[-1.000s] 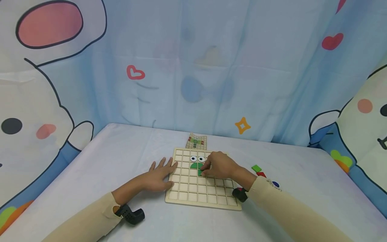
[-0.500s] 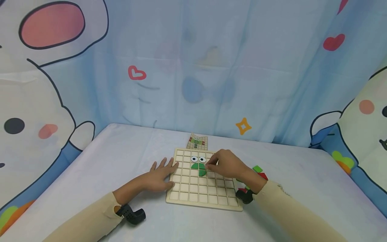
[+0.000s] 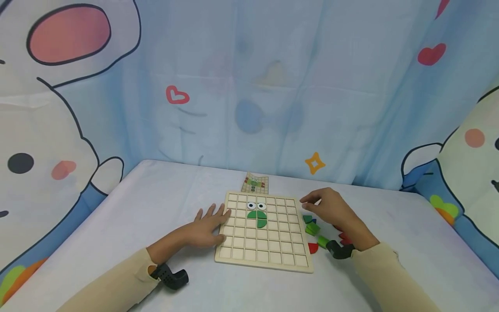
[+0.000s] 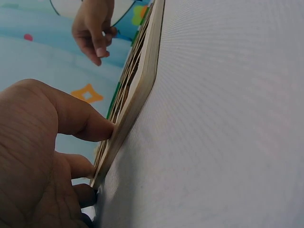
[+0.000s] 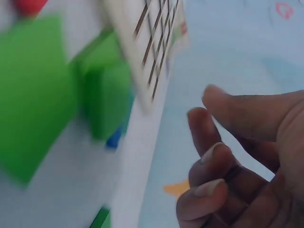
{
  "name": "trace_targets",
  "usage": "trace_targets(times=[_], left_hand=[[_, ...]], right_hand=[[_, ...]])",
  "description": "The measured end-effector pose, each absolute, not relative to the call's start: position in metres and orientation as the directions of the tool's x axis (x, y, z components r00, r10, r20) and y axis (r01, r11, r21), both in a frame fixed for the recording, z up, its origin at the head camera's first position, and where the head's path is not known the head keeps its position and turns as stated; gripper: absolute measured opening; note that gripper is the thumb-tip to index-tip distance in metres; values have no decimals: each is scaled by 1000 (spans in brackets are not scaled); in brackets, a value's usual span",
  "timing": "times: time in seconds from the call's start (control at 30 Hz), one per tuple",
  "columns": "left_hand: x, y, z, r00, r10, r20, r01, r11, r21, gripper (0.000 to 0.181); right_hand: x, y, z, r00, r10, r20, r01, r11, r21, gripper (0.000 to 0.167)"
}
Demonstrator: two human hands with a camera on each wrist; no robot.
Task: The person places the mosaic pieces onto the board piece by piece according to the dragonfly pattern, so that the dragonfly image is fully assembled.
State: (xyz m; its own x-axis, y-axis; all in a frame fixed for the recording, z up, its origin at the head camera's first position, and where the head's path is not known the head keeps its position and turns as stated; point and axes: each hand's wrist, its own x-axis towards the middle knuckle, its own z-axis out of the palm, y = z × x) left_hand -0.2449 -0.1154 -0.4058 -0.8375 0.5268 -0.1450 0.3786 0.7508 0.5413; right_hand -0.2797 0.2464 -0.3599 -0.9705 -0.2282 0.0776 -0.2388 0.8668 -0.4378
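Note:
A wooden grid board [image 3: 249, 253] lies on the table. Two round eye pieces [image 3: 261, 206] sit in its upper cells, with several green rounded pieces [image 3: 261, 223] just below. My left hand [image 3: 204, 227] rests at the board's left edge, fingers spread; in the left wrist view its thumb and fingertips touch the wooden rim [image 4: 137, 102]. Past the board's upper right corner, my right hand [image 3: 327, 206] hovers above the table. In the right wrist view its fingers are loosely bent and hold nothing. Green blocks [image 3: 312, 229] lie just below that hand.
Right of the board lie a red half-round piece [image 3: 313, 248] and more red pieces [image 3: 345, 238], partly behind the right wrist. A small patterned card [image 3: 255, 183] lies at the board's far edge. A printed curtain [image 3: 218, 130] hangs behind the table.
My right hand has moved from the green pieces on the board to the right, off the board, uncovering its right cells and the loose pieces. My left hand has stayed in place.

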Motion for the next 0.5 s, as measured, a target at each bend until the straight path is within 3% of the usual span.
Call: trace_targets(times=[0.5], left_hand=[[-244, -115, -406, -840, 523, -145, 377, 754, 538, 71]], right_hand=[[-282, 267, -376, -977, -204, -63, -163, 903, -397, 18]])
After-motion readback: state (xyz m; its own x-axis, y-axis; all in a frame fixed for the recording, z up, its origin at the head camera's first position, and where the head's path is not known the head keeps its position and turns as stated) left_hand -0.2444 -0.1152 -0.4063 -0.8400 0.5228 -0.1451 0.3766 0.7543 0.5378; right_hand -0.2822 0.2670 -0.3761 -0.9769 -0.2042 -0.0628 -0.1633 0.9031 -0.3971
